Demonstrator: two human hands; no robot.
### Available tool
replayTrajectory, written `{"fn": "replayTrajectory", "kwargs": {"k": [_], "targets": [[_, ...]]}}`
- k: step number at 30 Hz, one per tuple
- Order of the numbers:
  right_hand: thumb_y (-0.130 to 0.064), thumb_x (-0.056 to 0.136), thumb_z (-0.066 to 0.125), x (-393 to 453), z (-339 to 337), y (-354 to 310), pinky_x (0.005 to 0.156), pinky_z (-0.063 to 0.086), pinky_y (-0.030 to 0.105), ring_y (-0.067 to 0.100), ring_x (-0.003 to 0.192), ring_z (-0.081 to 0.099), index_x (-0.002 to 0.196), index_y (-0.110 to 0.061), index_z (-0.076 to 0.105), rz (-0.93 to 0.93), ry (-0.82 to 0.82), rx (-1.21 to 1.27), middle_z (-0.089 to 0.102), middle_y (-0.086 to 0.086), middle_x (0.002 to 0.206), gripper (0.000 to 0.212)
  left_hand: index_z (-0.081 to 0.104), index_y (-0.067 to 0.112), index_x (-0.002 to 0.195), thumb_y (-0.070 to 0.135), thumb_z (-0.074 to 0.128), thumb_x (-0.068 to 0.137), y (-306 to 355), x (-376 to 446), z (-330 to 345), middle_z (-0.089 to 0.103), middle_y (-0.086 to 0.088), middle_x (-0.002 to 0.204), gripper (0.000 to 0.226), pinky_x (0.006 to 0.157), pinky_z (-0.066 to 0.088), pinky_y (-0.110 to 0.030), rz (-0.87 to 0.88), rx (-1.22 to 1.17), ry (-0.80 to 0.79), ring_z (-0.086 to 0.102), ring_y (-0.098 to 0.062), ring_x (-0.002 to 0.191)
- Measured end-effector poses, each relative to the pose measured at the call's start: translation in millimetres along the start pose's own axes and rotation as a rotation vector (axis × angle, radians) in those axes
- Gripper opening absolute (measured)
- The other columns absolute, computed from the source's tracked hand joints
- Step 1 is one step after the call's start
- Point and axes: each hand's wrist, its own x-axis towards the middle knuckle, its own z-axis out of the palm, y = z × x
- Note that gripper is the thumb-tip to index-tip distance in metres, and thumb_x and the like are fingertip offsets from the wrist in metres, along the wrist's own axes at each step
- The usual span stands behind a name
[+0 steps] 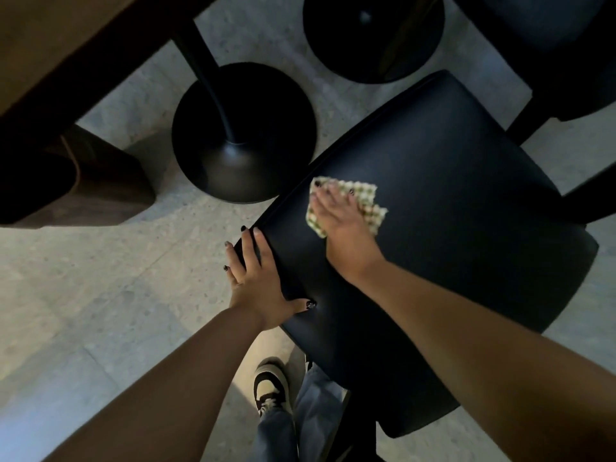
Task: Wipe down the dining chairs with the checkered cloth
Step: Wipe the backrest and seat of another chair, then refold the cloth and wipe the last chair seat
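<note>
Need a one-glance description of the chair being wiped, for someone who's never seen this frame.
Start at the two round black pedestal table bases on the pale speckled floor. Just right of the nearer base is the black padded dining chair seat filling mid-frame. Unlike the dark chair top right, it has a green-and-cream checkered cloth pressed on it by the right hand, the left hand gripping its edge.
</note>
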Motion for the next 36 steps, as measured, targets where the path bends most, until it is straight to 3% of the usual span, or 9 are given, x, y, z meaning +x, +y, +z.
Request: {"fn": "replayTrajectory", "kwargs": {"k": [6, 9, 12, 14, 17, 19, 22, 27, 36], "targets": [[0.017, 0.084, 0.041, -27.6, -10.5, -36.7, 0.12, 0.004, 0.03, 0.022, 0.148, 0.011, 0.147, -0.005, 0.031, 0.01, -0.222, 0.269, 0.021, 0.009, 0.158, 0.068, -0.031, 0.008, 0.146, 0.066, 0.078, 0.063, 11.0, -4.7, -24.5, -0.028, -0.012, 0.158, 0.149, 0.118, 0.008, -0.052, -0.049, 0.066, -0.102, -0.018, -0.045, 0.144], [0.007, 0.088, 0.043, -48.7, -36.5, -55.5, 0.111, 0.03, 0.023, 0.024, 0.133, 0.044, 0.135, -0.011, 0.054, 0.272, -0.269, 0.567, 0.052, 0.011, 0.14, 0.051, -0.017, 0.005, 0.152, 0.048, 0.072, 0.082, 9.7, -14.7, -44.5, -0.013, -0.016, 0.161, 0.121, 0.121, 0.012, -0.046, -0.006, 0.012, -0.133, -0.006, -0.04, 0.148], [-0.004, 0.089, 0.048, -81.1, -64.6, -68.6, 0.098, 0.047, 0.036, 0.025, 0.113, 0.058, 0.13, -0.014, 0.055, 0.447, -0.22, 0.629, 0.063, 0.008, 0.122, 0.043, 0.014, 0.004, 0.152, 0.029, 0.066, 0.087, 7.4, -41.2, -64.7, 0.023, -0.017, 0.156, 0.087, 0.113, 0.031, -0.043, 0.092, -0.191, -0.108, 0.024, -0.034, 0.143], [-0.009, 0.09, 0.054, -107.6, -87.9, -79.5, 0.087, 0.05, 0.032, 0.021, 0.105, 0.06, 0.125, -0.015, 0.052, 0.515, -0.153, 0.664, 0.062, 0.003, 0.113, 0.035, 0.042, 0.01, 0.136, 0.021, 0.061, 0.087, 6.4, -72.4, -79.9, 0.05, -0.009, 0.134, 0.054, 0.089, 0.047, -0.025, 0.17, -0.317, -0.037, 0.05, -0.025, 0.121], [-0.013, 0.086, 0.063, -150.4, -127.1, -103.7, 0.083, 0.052, 0.033, 0.017, 0.098, 0.061, 0.112, -0.017, 0.052, 0.622, -0.031, 0.821, 0.062, 0.001, 0.107, 0.029, 0.055, 0.016, 0.12, 0.018, 0.059, 0.088, 6.2, -132.7, -101.5, 0.054, 0.01, 0.099, 0.032, 0.055, 0.034, -0.005, 0.236, -0.479, 0.078, 0.05, 0.0, 0.078], [-0.012, 0.083, 0.066, -175.8, -153.5, -122.1, 0.078, 0.054, 0.032, 0.014, 0.094, 0.063, 0.106, -0.02, 0.053, 0.671, 0.029, 0.946, 0.063, -0.001, 0.105, 0.027, 0.054, 0.015, 0.129, 0.019, 0.06, 0.09, 5.7, -171.4, -111.6, 0.052, 0.015, 0.097, 0.04, 0.061, 0.034, -0.004, 0.251, -0.561, 0.112, 0.05, 0.006, 0.079], [-0.013, 0.082, 0.068, -207.6, -189.5, -151.9, 0.075, 0.056, 0.032, 0.017, 0.089, 0.068, 0.101, -0.022, 0.062, 0.705, 0.093, 1.15, 0.069, -0.001, 0.1, 0.022, 0.045, 0.02, 0.142, 0.024, 0.061, 0.093, 7.9, -222.8, -124.9, 0.055, 0.01, 0.13, 0.052, 0.086, 0.038, -0.012, 0.234, -0.736, 0.072, 0.055, -0.005, 0.112], [-0.012, 0.087, 0.056, -250.5, -235.1, -196.2, 0.071, 0.056, 0.03, 0.019, 0.086, 0.072, 0.098, -0.01, 0.072, 0.622, 0.117, 1.392, 0.075, 0.005, 0.092, 0.02, 0.06, 0.029, 0.122, 0.026, 0.055, 0.096, 18.1, -298.4, -146.6, 0.069, 0.02, 0.107, 0.027, 0.063, 0.046, -0.005, 0.261, -1.043, 0.051, 0.064, 0.009, 0.09], [-0.015, 0.091, 0.06, -293.6, -309.6, -204.7, 0.079, 0.052, 0.018, -0.003, 0.096, 0.062, 0.11, -0.034, 0.053, 0.249, 0.359, 0.916, 0.065, -0.015, 0.106, 0.028, 0.07, 0.018, 0.097, 0.022, 0.064, 0.091, 51.1, -398.3, -177.4, 0.076, 0.005, 0.091, 0.008, 0.061, 0.052, -0.013, 0.353, -1.389, 0.271, 0.071, -0.006, 0.083]]}}
